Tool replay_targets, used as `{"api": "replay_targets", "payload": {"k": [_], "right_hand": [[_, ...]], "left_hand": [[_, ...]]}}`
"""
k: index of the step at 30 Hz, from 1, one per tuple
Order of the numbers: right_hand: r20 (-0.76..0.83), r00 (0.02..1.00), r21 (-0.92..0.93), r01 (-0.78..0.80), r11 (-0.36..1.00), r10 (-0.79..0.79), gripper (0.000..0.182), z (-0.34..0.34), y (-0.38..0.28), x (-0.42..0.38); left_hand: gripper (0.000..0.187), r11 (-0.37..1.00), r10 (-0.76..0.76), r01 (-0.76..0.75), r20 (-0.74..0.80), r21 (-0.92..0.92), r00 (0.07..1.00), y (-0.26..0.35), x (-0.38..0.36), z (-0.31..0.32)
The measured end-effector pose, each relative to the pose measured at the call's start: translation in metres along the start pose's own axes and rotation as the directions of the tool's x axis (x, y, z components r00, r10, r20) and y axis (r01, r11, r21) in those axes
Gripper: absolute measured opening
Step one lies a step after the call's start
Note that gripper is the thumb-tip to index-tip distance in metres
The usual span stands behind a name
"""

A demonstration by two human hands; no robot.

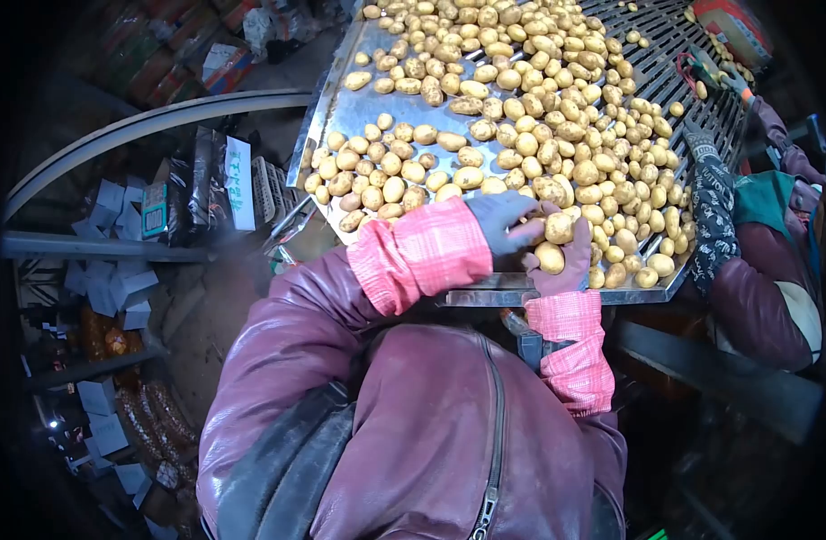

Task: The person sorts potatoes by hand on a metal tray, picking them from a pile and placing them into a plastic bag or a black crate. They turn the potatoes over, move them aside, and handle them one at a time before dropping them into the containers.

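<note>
Many yellow-brown potatoes (584, 171) lie heaped on a metal sorting table (377, 54) in front of me. My right hand (575, 261), in a purplish glove, curls around a potato (550, 258), with another potato (560, 228) resting against its fingers. My left hand (503, 220), in a grey glove, reaches in from the left at the table's near edge. Its bent fingers and thumb close around a potato beside the right hand, mostly hidden by the glove. Pink checked cuffs cover both wrists.
To the right, a co-worker's patterned sleeve (714, 211) and gloved hand reach over the slatted part (656, 67) of the table. A curved metal rail (161, 117) runs along the left. Beyond it are a teal-framed device (155, 210), white boxes (134, 286) and filled net sacks (148, 414).
</note>
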State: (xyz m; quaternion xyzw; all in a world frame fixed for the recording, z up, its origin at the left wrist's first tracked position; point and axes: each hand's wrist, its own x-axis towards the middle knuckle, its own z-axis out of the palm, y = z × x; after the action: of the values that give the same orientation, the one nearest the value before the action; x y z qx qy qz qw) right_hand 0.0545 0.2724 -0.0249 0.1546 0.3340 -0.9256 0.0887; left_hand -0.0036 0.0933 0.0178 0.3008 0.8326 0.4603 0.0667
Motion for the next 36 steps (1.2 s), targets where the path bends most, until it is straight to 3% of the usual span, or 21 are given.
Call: {"api": "replay_targets", "payload": {"k": [1,2,3,4,5,6,9,13,14,17,18,20,21,23,25,29,30,33,34,36], "right_hand": [[0.042,0.999,0.019,-0.003,1.000,0.003,0.066,0.003,-0.002,0.000],[0.083,0.997,0.038,-0.008,0.999,0.005,0.065,0.012,-0.003,0.000],[0.124,0.992,0.059,-0.015,0.998,0.007,0.064,0.019,-0.005,-0.002],[0.075,0.997,0.068,-0.002,0.998,-0.003,0.062,0.025,-0.006,-0.004],[0.080,0.997,0.063,-0.005,0.998,0.000,0.062,0.022,-0.006,-0.003],[0.086,0.996,0.055,-0.009,0.998,0.005,0.061,0.019,-0.006,-0.002],[0.110,0.994,0.047,-0.012,0.999,0.007,0.059,0.016,-0.006,0.000],[0.159,0.987,0.085,-0.013,0.996,-0.001,0.055,0.012,-0.005,0.001],[0.170,0.986,0.091,-0.014,0.996,-0.002,0.055,0.012,-0.005,0.001],[0.153,0.988,0.092,-0.037,0.995,0.022,0.053,0.011,-0.005,0.002],[0.154,0.988,0.093,-0.035,0.995,0.021,0.053,0.011,-0.005,0.002],[0.161,0.987,0.089,-0.033,0.996,0.018,0.054,0.012,-0.005,0.002],[0.171,0.985,0.091,-0.028,0.995,0.012,0.054,0.012,-0.005,0.003],[0.192,0.981,0.093,-0.026,0.995,0.008,0.054,0.012,-0.005,0.002],[0.156,0.987,0.059,-0.031,0.998,0.022,0.053,0.013,-0.006,0.002],[0.190,0.982,0.056,-0.014,0.998,0.003,0.054,0.012,-0.004,0.002],[0.199,0.980,0.074,-0.023,0.997,0.007,0.054,0.013,-0.005,0.003],[0.164,0.986,0.039,-0.010,0.999,0.004,0.053,0.016,-0.005,0.000],[0.163,0.987,0.030,-0.009,0.999,0.004,0.053,0.016,-0.005,-0.001],[0.162,0.987,0.013,-0.007,1.000,0.005,0.052,0.018,-0.006,0.000]], "left_hand": [[0.028,0.996,-0.072,0.067,0.099,0.055,0.992,-0.014,0.009,-0.011],[0.024,0.995,-0.002,0.010,-0.079,0.102,0.997,-0.043,0.015,-0.013],[0.024,0.934,-0.018,0.062,-0.128,0.351,0.992,-0.059,0.027,-0.028],[0.031,0.902,0.045,0.032,-0.169,0.432,0.985,-0.080,0.033,-0.043],[0.039,0.817,-0.038,0.096,-0.112,0.568,0.993,-0.115,0.041,-0.050],[0.043,0.767,-0.214,0.143,0.040,0.625,0.976,-0.130,0.052,-0.061],[0.045,0.736,-0.193,0.025,0.175,0.677,0.966,-0.139,0.052,-0.066],[0.041,0.807,-0.272,0.193,0.061,0.558,0.960,-0.135,0.036,-0.061],[0.036,0.817,-0.336,0.343,-0.100,0.464,0.936,-0.123,0.034,-0.061],[0.035,0.859,-0.508,0.510,-0.041,0.051,0.860,-0.110,0.030,-0.070],[0.039,0.908,-0.376,0.375,-0.035,0.187,0.926,-0.079,0.028,-0.069],[0.045,0.892,-0.389,0.340,0.123,0.298,0.913,-0.033,0.036,-0.052],[0.045,0.905,-0.262,0.184,0.163,0.383,0.951,-0.029,0.035,-0.041],[0.045,0.824,-0.284,0.009,0.400,0.567,0.871,-0.035,0.045,-0.023],[0.041,0.714,-0.301,0.077,0.205,0.696,0.931,-0.033,0.037,-0.002],[0.044,0.818,-0.229,0.069,0.214,0.571,0.950,-0.007,0.013,-0.026],[0.046,0.825,-0.307,0.151,0.208,0.544,0.929,-0.017,0.009,-0.019],[0.047,0.925,-0.336,0.322,0.037,0.199,0.941,-0.047,-0.035,-0.038],[0.047,0.894,-0.416,0.405,-0.019,-0.193,0.909,-0.077,-0.052,-0.041],[0.046,0.601,-0.560,0.353,-0.063,-0.718,0.826,-0.079,-0.085,-0.083]]}}
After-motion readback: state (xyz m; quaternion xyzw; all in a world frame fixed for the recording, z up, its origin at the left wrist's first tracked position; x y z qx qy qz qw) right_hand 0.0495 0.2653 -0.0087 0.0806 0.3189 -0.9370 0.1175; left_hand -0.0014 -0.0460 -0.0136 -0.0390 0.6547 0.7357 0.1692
